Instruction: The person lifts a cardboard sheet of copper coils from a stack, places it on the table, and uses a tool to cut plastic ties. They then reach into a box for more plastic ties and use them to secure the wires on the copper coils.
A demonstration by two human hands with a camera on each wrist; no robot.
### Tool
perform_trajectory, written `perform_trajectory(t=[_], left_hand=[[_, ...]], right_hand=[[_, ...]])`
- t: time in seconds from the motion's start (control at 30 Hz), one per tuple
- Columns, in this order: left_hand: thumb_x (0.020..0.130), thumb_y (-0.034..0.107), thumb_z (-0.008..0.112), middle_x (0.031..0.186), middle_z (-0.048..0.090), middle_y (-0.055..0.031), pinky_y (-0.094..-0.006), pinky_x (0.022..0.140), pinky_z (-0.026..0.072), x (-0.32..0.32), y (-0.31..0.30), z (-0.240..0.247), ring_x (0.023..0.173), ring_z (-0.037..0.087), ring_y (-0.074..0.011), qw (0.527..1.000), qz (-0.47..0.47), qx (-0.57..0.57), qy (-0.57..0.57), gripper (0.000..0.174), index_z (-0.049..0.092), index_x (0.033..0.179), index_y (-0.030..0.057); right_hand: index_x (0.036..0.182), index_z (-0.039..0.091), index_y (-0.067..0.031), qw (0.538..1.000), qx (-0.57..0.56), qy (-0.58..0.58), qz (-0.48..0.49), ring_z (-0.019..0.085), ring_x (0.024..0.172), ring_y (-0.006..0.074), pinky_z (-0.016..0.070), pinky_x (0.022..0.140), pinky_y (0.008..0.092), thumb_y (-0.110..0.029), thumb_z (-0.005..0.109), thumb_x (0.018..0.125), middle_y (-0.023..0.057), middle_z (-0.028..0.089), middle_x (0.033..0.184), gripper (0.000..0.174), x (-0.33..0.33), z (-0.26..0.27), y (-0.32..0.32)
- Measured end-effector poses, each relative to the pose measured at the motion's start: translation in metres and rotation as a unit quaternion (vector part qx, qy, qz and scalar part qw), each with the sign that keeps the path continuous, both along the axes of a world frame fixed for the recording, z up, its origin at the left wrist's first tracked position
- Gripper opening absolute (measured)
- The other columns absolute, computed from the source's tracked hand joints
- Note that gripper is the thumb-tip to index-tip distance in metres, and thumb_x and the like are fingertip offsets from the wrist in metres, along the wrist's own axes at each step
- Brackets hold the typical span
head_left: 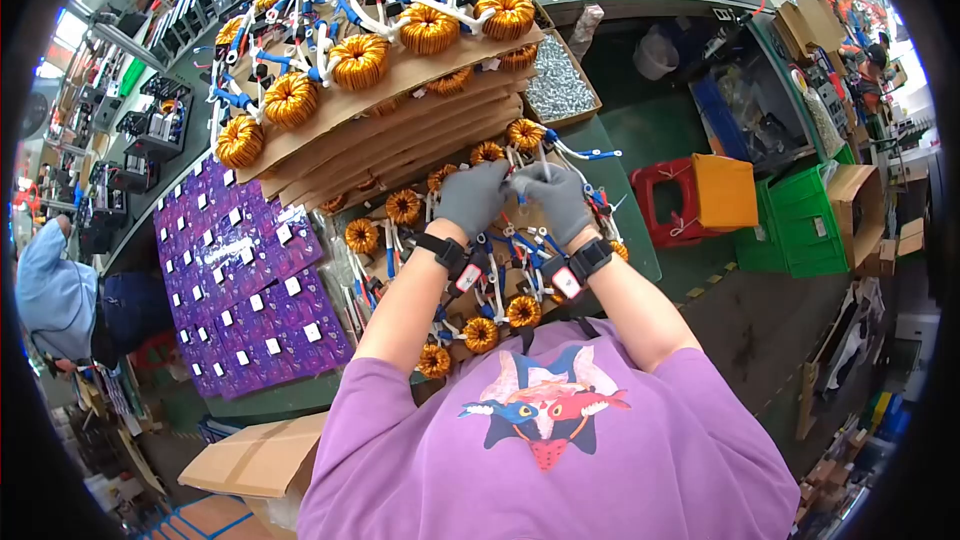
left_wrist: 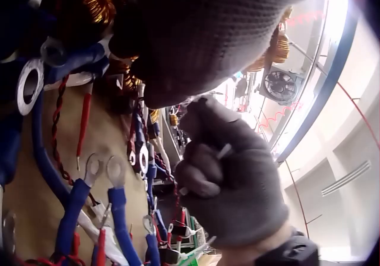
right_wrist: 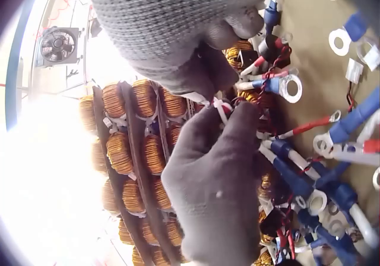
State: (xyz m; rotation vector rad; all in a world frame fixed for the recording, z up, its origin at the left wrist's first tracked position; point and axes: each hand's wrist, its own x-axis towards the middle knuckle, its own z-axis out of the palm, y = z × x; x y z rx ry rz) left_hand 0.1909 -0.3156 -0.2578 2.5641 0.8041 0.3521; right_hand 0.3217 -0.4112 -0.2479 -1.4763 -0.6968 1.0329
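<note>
Both hands wear grey gloves and meet above a layer of copper-wound toroid coils with leads. My left hand [head_left: 472, 198] pinches a bundle of thin wires between thumb and forefinger, where a white cable tie [right_wrist: 222, 110] wraps them. My right hand [head_left: 556, 202] grips the tie's tail close beside it, its fingers curled in the left wrist view. Blue-sleeved leads with ring terminals [right_wrist: 291, 89] and twisted red-black wires [right_wrist: 270, 82] lie around the fingers. A finished coil [head_left: 524, 134] sits just beyond the hands. The fingertips partly hide the tie.
Stacked cardboard layers [head_left: 400, 130] bearing coils [head_left: 428, 28] rise at the back left. Purple sheets with white blocks [head_left: 240, 270] cover the table's left. A box of small metal parts [head_left: 562, 80] stands behind. A red stool [head_left: 668, 202] and green crates [head_left: 800, 225] are at right.
</note>
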Motion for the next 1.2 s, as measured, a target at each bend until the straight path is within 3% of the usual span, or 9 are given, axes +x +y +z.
perform_trajectory(t=[0.23,0.3,0.37,0.47,0.6,0.7,0.9,1.0,1.2], left_hand=[[0.080,0.030,0.061,0.091,0.061,-0.0140,-0.0410,0.071,0.0487,-0.016,-0.007,0.023,0.085,0.060,-0.0304,0.996,-0.008,-0.092,-0.015,0.029,0.062,0.103,0.0124],[0.081,0.041,0.060,0.093,0.059,-0.0136,-0.0412,0.074,0.0470,-0.028,-0.009,0.032,0.089,0.058,-0.0301,0.989,-0.139,0.002,0.057,0.035,0.065,0.096,0.0099],[0.081,0.049,0.057,0.092,0.058,-0.0124,-0.0419,0.074,0.0458,-0.031,-0.010,0.022,0.091,0.056,-0.0300,0.982,-0.176,0.062,0.019,0.043,0.066,0.094,0.0093],[0.084,0.038,0.057,0.093,0.059,-0.0112,-0.0409,0.076,0.0448,-0.011,-0.006,0.038,0.092,0.056,-0.0285,0.958,-0.201,0.066,0.192,0.031,0.066,0.095,0.0106],[0.078,0.016,0.060,0.094,0.060,-0.0059,-0.0377,0.079,0.0453,0.029,-0.001,0.045,0.093,0.057,-0.0248,0.984,-0.162,0.060,0.037,0.020,0.066,0.097,0.0136],[0.078,0.014,0.059,0.095,0.061,-0.0057,-0.0372,0.081,0.0453,0.056,0.002,0.024,0.095,0.058,-0.0249,0.935,-0.294,0.126,0.155,0.021,0.066,0.098,0.0148],[0.075,0.013,0.061,0.096,0.063,-0.0076,-0.0364,0.083,0.0451,0.066,0.001,0.027,0.095,0.057,-0.0259,0.904,-0.293,0.120,0.289,0.023,0.066,0.098,0.0152],[0.070,0.009,0.064,0.096,0.062,-0.0089,-0.0343,0.084,0.0457,0.062,0.022,0.033,0.094,0.057,-0.0247,0.936,-0.243,-0.197,0.161,0.035,0.064,0.105,0.0127],[0.071,0.012,0.064,0.098,0.060,-0.0106,-0.0331,0.086,0.0452,0.048,0.030,0.018,0.093,0.057,-0.0263,0.949,-0.245,-0.179,0.086,0.040,0.063,0.112,0.0142]], right_hand=[[0.090,0.067,0.0006,0.999,0.001,0.008,0.040,0.057,0.074,0.0075,0.0453,0.067,0.0224,-0.016,0.066,0.082,0.0028,0.066,0.083,0.018,0.003,0.004,-0.016],[0.089,0.066,0.0008,0.999,-0.005,-0.027,0.026,0.058,0.075,0.0084,0.0456,0.067,0.0243,-0.022,0.066,0.083,0.0030,0.065,0.081,0.024,0.024,0.011,-0.022],[0.091,0.065,-0.0014,0.983,-0.161,-0.063,-0.057,0.058,0.076,0.0091,0.0449,0.068,0.0249,-0.028,0.057,0.089,0.0044,0.065,0.081,0.028,0.046,0.013,-0.028],[0.092,0.063,-0.0021,0.988,-0.122,-0.089,-0.026,0.057,0.073,0.0098,0.0447,0.067,0.0258,-0.030,0.053,0.092,0.0067,0.064,0.079,0.030,0.058,0.019,-0.049],[0.096,0.062,-0.0004,0.983,-0.065,-0.172,-0.014,0.055,0.070,0.0105,0.0453,0.066,0.0272,-0.024,0.054,0.091,0.0075,0.062,0.077,0.026,0.051,0.018,-0.061],[0.098,0.063,-0.0002,0.990,-0.077,-0.120,-0.001,0.056,0.071,0.0112,0.0457,0.066,0.0270,-0.021,0.055,0.090,0.0075,0.063,0.076,0.023,0.051,0.013,-0.062],[0.097,0.062,0.0027,0.989,-0.023,-0.137,-0.042,0.052,0.072,0.0059,0.0447,0.064,0.0249,-0.018,0.060,0.087,0.0061,0.063,0.077,0.023,0.061,0.009,-0.073],[0.095,0.062,0.0029,0.995,-0.028,-0.082,-0.056,0.052,0.073,0.0061,0.0447,0.065,0.0247,-0.017,0.062,0.084,0.0047,0.063,0.077,0.022,0.058,0.008,-0.075],[0.087,0.064,0.0020,0.996,-0.043,-0.076,-0.034,0.054,0.069,0.0078,0.0449,0.064,0.0245,-0.016,0.064,0.080,0.0036,0.062,0.073,0.019,0.051,0.006,-0.067]])
